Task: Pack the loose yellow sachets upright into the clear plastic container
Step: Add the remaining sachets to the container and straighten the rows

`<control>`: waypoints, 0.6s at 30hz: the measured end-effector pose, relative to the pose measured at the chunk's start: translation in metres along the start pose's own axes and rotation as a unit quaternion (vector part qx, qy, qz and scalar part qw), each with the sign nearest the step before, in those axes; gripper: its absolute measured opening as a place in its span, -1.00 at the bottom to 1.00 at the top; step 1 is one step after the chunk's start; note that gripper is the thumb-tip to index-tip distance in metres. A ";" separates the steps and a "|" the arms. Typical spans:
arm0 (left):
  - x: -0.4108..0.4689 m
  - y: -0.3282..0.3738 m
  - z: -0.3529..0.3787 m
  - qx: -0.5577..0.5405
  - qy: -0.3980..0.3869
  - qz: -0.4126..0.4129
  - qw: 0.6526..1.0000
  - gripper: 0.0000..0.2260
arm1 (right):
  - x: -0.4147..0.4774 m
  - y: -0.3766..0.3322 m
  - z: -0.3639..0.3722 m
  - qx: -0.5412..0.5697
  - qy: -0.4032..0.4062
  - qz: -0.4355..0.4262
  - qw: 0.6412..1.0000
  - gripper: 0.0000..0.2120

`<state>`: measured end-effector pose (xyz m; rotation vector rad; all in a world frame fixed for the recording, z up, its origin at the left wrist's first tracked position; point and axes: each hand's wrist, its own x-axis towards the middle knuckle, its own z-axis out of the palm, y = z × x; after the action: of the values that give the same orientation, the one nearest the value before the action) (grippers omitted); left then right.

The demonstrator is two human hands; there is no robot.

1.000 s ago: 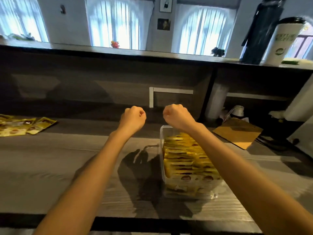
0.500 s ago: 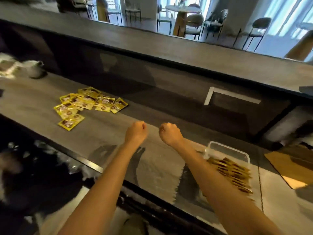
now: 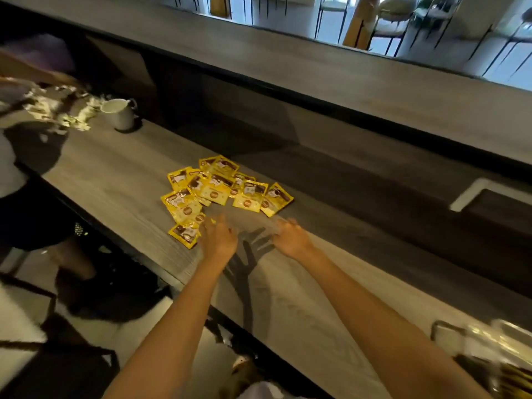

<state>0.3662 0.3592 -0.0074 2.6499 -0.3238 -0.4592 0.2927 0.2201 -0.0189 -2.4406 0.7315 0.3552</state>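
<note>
Head view: left hand [image 3: 218,240] and right hand [image 3: 290,240], fingers spread, empty, beside yellow sachets [image 3: 218,188]; probably light, slick, so pinch edges.

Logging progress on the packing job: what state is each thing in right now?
yellow sachets: loose, lying flat in an overlapping pile on the counter.
clear plastic container: at the frame edge, blurred, sachets inside.
left hand: open, fingers spread, holding nothing, beside the pile.
right hand: open, holding nothing.
white mug: upright.

No legible text anywhere; print on the yellow sachets [image 3: 218,191] too blurred
</note>
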 end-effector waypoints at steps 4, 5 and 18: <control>0.052 -0.040 0.001 0.041 -0.034 -0.013 0.998 -0.52 | 0.060 -0.029 0.017 -0.043 -0.031 0.018 0.998 -0.42; 0.063 -0.049 0.006 0.051 -0.045 -0.012 0.998 -0.51 | 0.070 -0.034 0.020 -0.053 -0.040 0.021 0.998 -0.42; 0.080 -0.063 0.045 0.162 -0.092 0.103 0.977 -0.51 | 0.101 -0.038 0.029 -0.240 -0.093 -0.029 0.966 -0.43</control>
<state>0.4330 0.3740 -0.0951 2.8456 -0.7839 -0.6310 0.3944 0.2204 -0.0651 -2.8154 0.5366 0.8072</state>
